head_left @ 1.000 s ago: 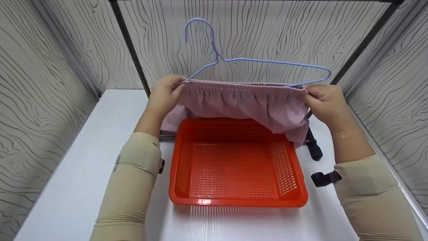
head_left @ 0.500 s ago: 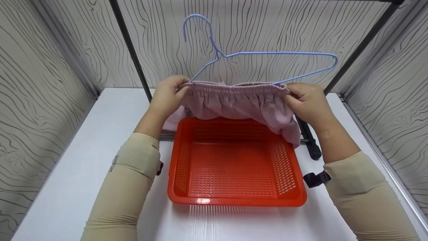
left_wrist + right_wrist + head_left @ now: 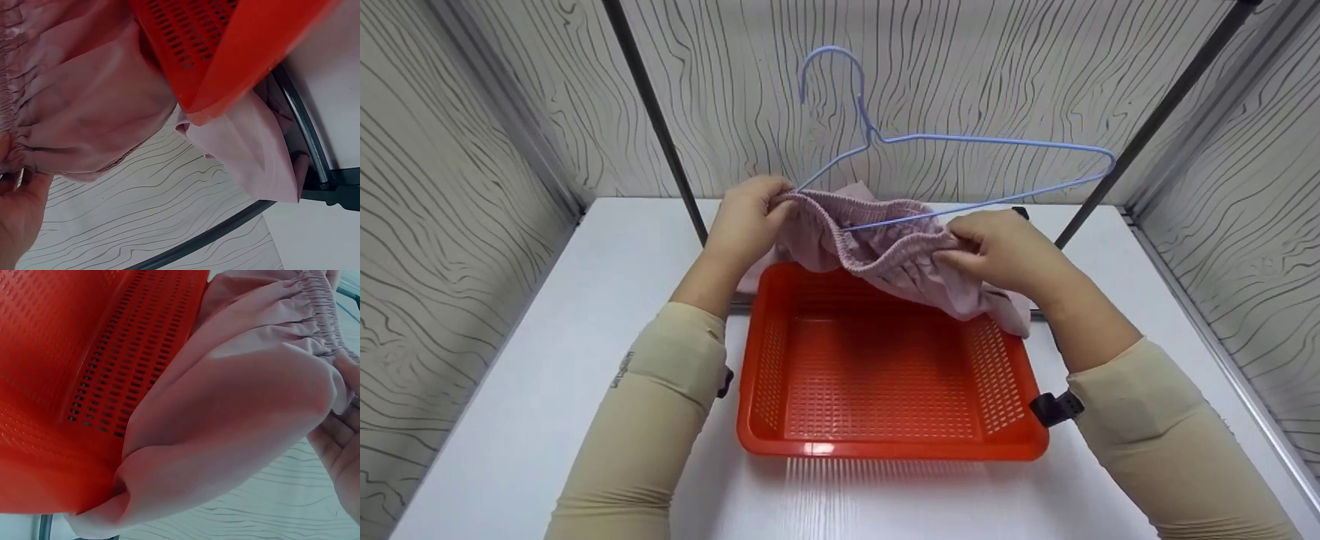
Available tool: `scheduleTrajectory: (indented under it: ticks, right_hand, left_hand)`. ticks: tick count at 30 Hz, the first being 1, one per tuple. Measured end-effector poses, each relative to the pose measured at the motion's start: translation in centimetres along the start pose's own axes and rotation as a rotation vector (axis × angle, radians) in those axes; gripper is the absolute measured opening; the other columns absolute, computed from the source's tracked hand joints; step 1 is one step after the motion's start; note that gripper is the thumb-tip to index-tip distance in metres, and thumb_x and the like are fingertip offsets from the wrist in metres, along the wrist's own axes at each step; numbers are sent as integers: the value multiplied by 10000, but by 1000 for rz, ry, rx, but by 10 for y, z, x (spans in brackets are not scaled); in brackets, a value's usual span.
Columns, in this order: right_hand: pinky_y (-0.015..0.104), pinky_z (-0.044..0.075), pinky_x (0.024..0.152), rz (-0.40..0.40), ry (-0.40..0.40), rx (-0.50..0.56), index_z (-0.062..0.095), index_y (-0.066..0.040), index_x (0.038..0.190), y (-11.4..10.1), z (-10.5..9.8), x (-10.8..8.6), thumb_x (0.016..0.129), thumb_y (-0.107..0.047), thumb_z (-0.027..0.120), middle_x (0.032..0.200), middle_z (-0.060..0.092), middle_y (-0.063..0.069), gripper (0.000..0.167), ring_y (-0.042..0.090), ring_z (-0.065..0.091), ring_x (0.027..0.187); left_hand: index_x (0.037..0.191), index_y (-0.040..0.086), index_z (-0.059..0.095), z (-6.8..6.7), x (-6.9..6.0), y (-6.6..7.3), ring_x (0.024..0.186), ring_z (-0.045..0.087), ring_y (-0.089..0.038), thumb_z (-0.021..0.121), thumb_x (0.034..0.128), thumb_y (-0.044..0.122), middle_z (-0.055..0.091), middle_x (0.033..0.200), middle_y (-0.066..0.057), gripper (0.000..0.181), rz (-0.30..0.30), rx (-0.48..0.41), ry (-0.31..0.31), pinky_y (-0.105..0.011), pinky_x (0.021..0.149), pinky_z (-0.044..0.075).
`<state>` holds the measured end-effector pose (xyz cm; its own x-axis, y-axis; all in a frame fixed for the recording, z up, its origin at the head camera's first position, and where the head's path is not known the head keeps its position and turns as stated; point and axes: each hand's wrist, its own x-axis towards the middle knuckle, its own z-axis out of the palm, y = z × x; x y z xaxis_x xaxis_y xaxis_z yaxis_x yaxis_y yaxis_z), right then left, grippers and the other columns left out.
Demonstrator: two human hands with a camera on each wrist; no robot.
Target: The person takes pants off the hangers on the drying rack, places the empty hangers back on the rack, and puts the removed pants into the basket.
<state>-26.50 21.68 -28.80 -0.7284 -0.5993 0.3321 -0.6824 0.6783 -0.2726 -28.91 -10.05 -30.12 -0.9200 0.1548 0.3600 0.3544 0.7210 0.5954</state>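
Observation:
A pink garment (image 3: 915, 279) with a gathered elastic waistband hangs between both hands, its waist opening gaping. My left hand (image 3: 748, 219) pinches the waistband's left end, beside the blue hanger (image 3: 997, 140). My right hand (image 3: 1005, 251) grips the waistband on the right. The hanger's left end goes down inside the waist, while its right end sticks out above the right hand. In the left wrist view, fingers of the left hand (image 3: 21, 216) hold the gathered edge. The right wrist view shows the right hand (image 3: 343, 444) at the waistband, with cloth (image 3: 236, 416) hanging down.
A red perforated basket (image 3: 877, 450) stands on the white table (image 3: 547, 322), below the garment, whose lower part lies over its back right rim. Dark rack posts (image 3: 656, 124) rise left and right behind. Wood-patterned panels (image 3: 945, 67) surround the table at back and sides.
My right hand has moved left and down with its side of the waistband, and the taut waist has slackened and opened. The hanger's right part now shows more, outside the waist.

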Motion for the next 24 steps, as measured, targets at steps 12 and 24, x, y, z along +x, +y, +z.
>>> scheduleTrajectory:
  ticks: [12, 24]
  right_hand:
    - [341, 484, 702, -123, 24, -6, 673, -81, 957, -7, -9, 0, 850, -243, 645, 835, 662, 13, 196, 154, 605, 767]
    - [453, 346, 790, -278, 688, -122, 640, -67, 1016, -12, -28, 7, 756, -83, 688, 942, 589, 134, 265, 340, 479, 877]
  left_hand:
    - [974, 98, 636, 1, -1, 4, 915, 548, -169, 583, 894, 140, 612, 975, -49, 105, 5, 11, 2, -302, 807, 473]
    - [998, 164, 614, 6, -4, 11, 925, 530, -126, 570, 906, 208, 585, 983, 12, 111, -11, 47, -95, -272, 817, 475]
